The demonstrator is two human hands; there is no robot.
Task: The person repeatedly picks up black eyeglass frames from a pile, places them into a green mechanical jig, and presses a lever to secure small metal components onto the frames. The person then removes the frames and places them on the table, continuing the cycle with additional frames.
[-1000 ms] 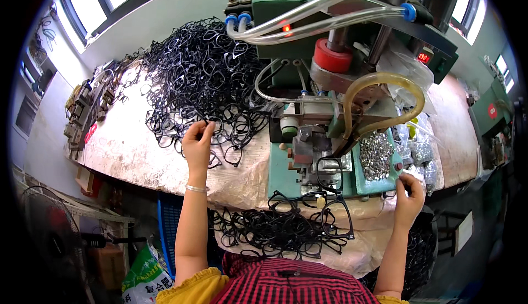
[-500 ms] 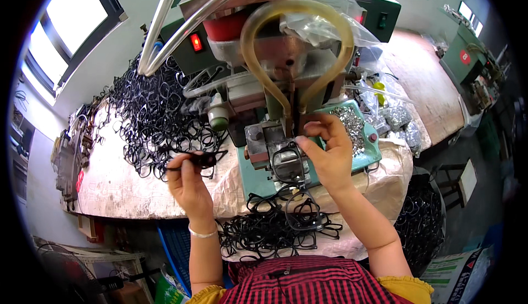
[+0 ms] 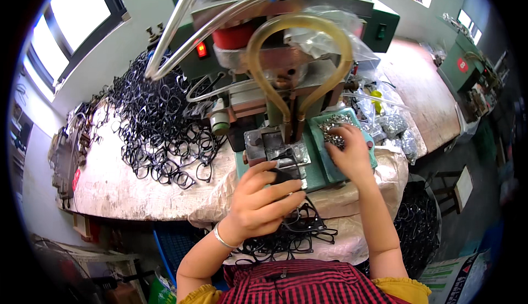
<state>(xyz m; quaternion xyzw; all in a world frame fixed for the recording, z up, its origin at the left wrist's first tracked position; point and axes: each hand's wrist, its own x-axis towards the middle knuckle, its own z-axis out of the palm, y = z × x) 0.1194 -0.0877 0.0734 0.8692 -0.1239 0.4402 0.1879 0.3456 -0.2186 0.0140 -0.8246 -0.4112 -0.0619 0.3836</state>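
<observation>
From where I watch, the biggest thing is the green-based press machine with its looping yellow hose (image 3: 300, 56), standing mid-counter on the pale cloth-covered counter (image 3: 110, 180). To its left a wide heap of black plastic spectacle frames (image 3: 159, 122) spreads well clear of both hands, and a smaller pile of black frames (image 3: 297, 232) lies at the counter's near edge, just below the wrists. My left hand (image 3: 264, 202) is half closed, fingers curled around a black spectacle frame (image 3: 283, 178) that it holds right at the grey metal fixture block (image 3: 275, 147) under the press head; the frame sits directly ahead of the hand, its long axis seemingly running left to right across the block, though the fingers hide most of it. The left hand is plainly the nearer one. My right hand (image 3: 347, 153) lies spread, fingertips down in the teal tray of small silvery metal parts (image 3: 338, 125), just right of the block; I cannot tell whether it has pinched any. Room is tight between hose, block and tray; open space lies only toward me.
</observation>
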